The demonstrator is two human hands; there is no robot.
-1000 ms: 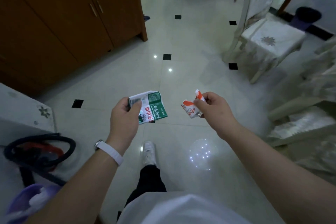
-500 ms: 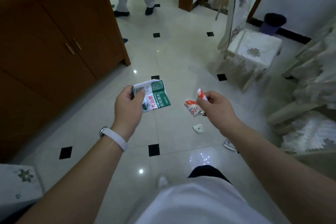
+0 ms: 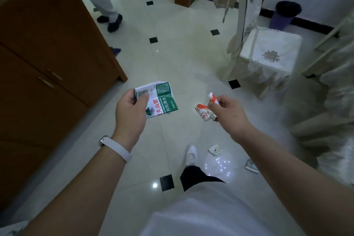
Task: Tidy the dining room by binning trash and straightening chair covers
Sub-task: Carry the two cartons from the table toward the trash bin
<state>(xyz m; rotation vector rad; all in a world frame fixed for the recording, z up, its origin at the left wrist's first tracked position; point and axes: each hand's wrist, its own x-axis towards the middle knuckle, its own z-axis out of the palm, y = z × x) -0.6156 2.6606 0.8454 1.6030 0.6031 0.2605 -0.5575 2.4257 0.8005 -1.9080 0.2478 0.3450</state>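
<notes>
Green-and-white label [image 3: 162, 101] is gripped at its upper left corner by the left hand [image 3: 132, 109], thumb on top and fingers curled beneath. The right hand [image 3: 228, 113] pinches a crumpled red-and-white wrapper [image 3: 203, 111] between thumb and fingertips. Both pieces are carried in the air, well above the floor [image 3: 172, 59].

Change noted: neither grip has altered over the last second, but the view has moved forward across the room. The purple bin [image 3: 281, 22] against the far wall now sits larger and clearer at upper right. Two small scraps [image 3: 214, 149] that lay ahead half a second ago are now beside the person's shoe [image 3: 191, 156]. Judgement: this is the carry to the bin. The scraps are being passed over and will need a second trip.

Orientation: the label lies nearly flat. Its long axis runs diagonally from the gripped corner down to the right, and its free green end points toward the wrapper. The wrapper's long axis runs near vertical in view, its torn tip pointing away from the person. The chair cover [image 3: 268, 51] stands between hands and bin, not yet attended to.
</notes>
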